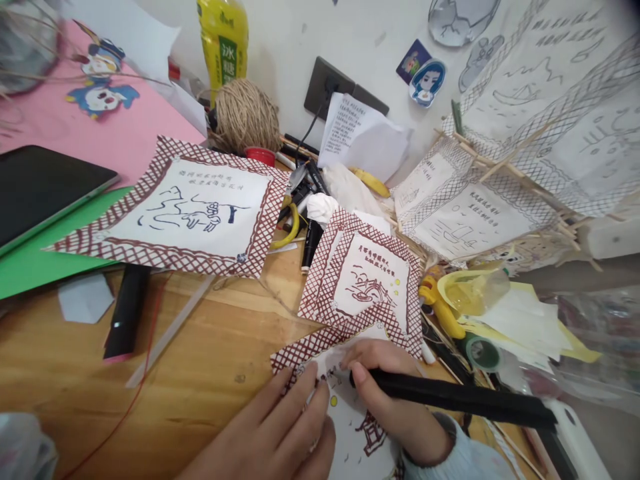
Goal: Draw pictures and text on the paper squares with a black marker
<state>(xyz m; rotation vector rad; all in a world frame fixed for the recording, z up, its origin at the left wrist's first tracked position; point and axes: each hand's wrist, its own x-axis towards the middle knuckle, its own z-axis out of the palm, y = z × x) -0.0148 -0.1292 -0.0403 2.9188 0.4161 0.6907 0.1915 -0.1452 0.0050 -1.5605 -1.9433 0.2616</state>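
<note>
A sheet of paper (345, 427) with a red-brown crosshatched border lies on the desk at the bottom middle. It bears small writing, a yellow dot and a dark red pavilion drawing. My left hand (280, 427) rests flat on its left side, fingers stretched out. My right hand (400, 400) is closed around a long black pen (460, 393), its tip end close to the small writing. Just above, overlapping it, lie more bordered drawings (370, 273), one showing a red bridge. A bigger bordered drawing (200, 207) with two hands on it is to the left.
A ball of twine (247, 117) and a yellow-green bottle (225, 47) stand at the back. A paper lantern (460, 207) on wooden sticks is at right, near a green tape roll (483, 352). A tablet (45, 187) lies at left, a black marker (127, 310) below.
</note>
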